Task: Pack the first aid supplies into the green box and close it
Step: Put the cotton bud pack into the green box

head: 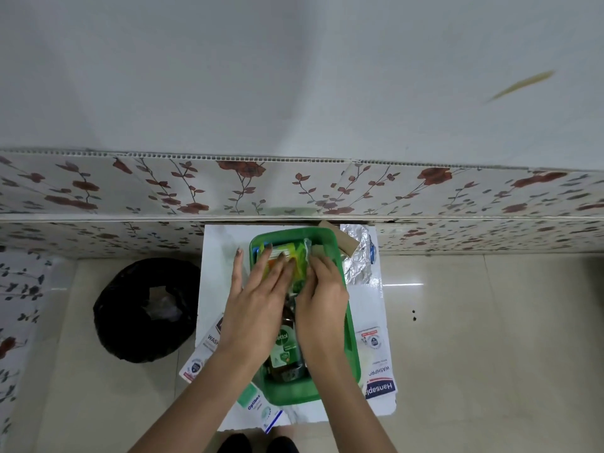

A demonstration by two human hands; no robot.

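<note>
Green box (330, 238) on white sheet (217, 243), tiled floor (474, 322); left hand (255, 308) flat, right hand (322, 299) pinching packet (307, 253)

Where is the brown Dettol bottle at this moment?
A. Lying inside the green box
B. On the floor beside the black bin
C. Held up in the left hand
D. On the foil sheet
A: the Dettol bottle lies on its side inside the green box, between the two forearms.

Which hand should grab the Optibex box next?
Probably the left hand. The Optibex box lies outside the green box at its near-left corner, beside the left forearm, while the right hand holds a packet inside.
</note>
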